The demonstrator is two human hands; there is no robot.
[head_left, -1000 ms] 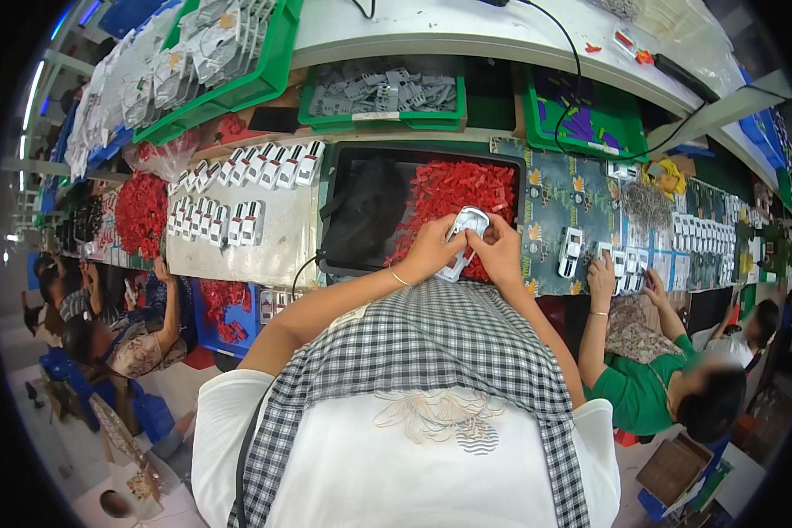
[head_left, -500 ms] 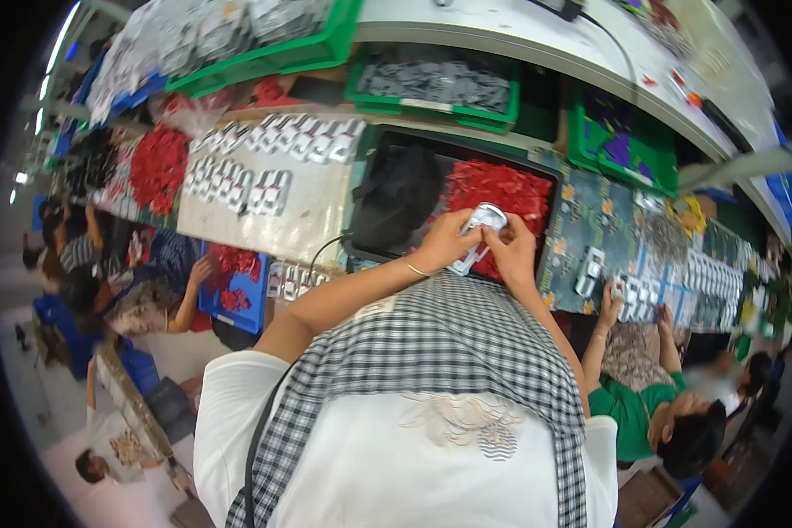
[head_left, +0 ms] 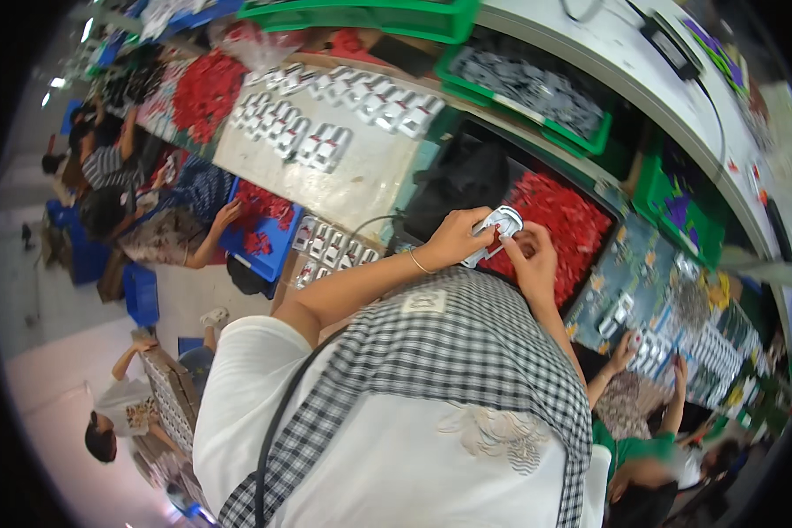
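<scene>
My left hand (head_left: 458, 238) grips a silver and white plastic housing (head_left: 504, 219) with a rounded end, held over the black tray's near side. A small red bit shows on its inner face. Close beside it, my right hand (head_left: 535, 257) has thumb and index finger bent together at the housing's right edge; whatever lies between those fingertips is too small to make out. Under and beyond the hands, a heap of small red plastic parts (head_left: 559, 220) fills the right part of the black tray (head_left: 609, 214). A bunched black cloth or bag (head_left: 466, 180) lies in its left part.
Rows of silver housings (head_left: 387, 101) stand on the pale board (head_left: 361, 163) to the left. Green bins (head_left: 603, 132) line the back below a white shelf (head_left: 581, 40). A black cable (head_left: 374, 220) crosses the board. Co-workers sit left and right; one has a blue bin (head_left: 264, 255) of red parts.
The whole view has turned and shifted, so the bench now slants down to the right. My right hand's fingers have drawn slightly away from the housing's middle to its edge; my left keeps its grip.
</scene>
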